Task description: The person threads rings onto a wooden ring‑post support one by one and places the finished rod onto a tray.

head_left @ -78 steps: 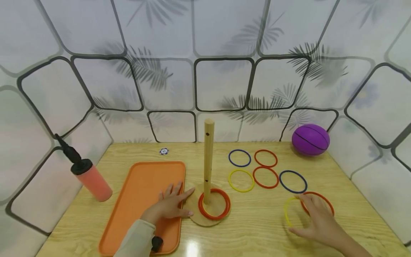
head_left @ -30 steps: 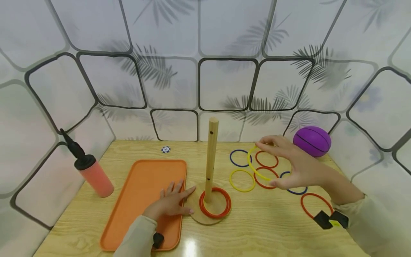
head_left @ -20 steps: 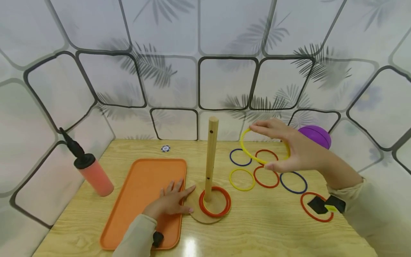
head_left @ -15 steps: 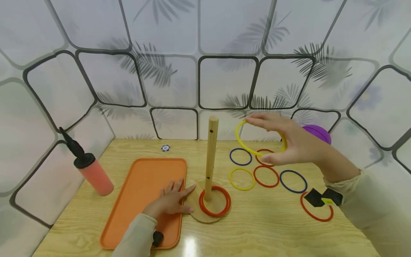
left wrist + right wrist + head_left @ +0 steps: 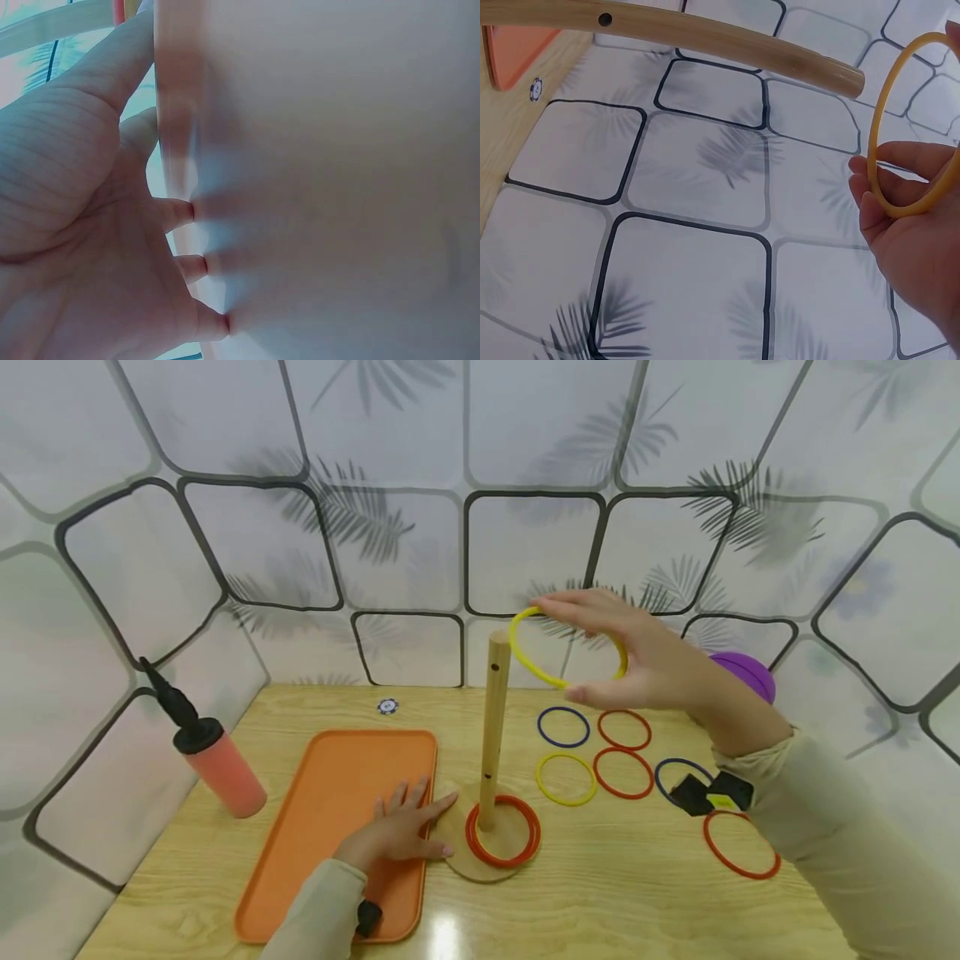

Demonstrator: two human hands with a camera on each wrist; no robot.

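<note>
My right hand [image 5: 630, 652] pinches a yellow ring [image 5: 529, 667] between thumb and fingers, high above the table. The ring is tilted, its left edge close beside the top of an upright wooden peg [image 5: 492, 727]; the right wrist view has the yellow ring [image 5: 907, 210] just off the peg's end. Several red rings [image 5: 534, 835] lie around the peg's foot on its round wooden base [image 5: 472, 866]. With fingers spread, my left hand [image 5: 397, 831] rests over the right edge of an orange tray [image 5: 337, 785], its thumb and forefinger on the base.
Right of the peg, rings lie flat: a yellow ring [image 5: 538, 774], a blue ring [image 5: 540, 727], several red ones and another blue. A purple ball [image 5: 746, 675] sits behind my right arm. A pink pump [image 5: 225, 781] stands left; a chip [image 5: 387, 706] lies at the back.
My right hand picked up the yellow ring from the table's right side, raised it and carried it leftward to the peg's top. My left hand stayed in place.
</note>
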